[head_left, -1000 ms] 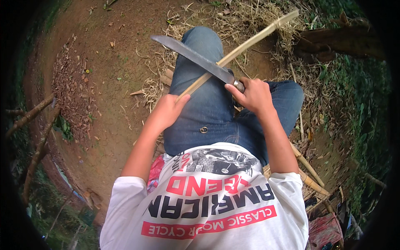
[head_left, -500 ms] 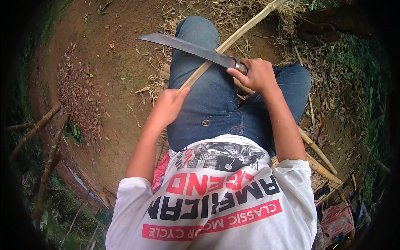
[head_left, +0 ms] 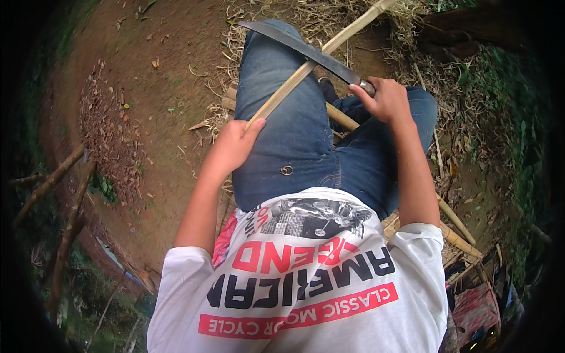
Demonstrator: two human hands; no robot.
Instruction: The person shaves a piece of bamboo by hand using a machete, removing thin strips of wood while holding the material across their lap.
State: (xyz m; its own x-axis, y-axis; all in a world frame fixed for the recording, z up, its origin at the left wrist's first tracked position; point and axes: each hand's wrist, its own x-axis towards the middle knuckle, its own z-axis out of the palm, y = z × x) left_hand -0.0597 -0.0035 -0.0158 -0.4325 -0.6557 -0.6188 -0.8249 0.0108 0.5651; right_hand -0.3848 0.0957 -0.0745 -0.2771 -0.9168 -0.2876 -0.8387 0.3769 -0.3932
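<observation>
Two-handed, grips a long, pale-yellow wooden strip by its near end in the left hand, slanting forward-right; clasps a dark steel machete in the right hand, across the strip.

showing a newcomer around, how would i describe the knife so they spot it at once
Start at the blue jeans, then go to the right hand. It grips the knife, whose broad, dark grey blade sets it apart from the pale strip it crosses.

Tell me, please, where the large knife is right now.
In the head view's upper centre, the large knife crosses the pale strip, its handle in the right hand.
</observation>
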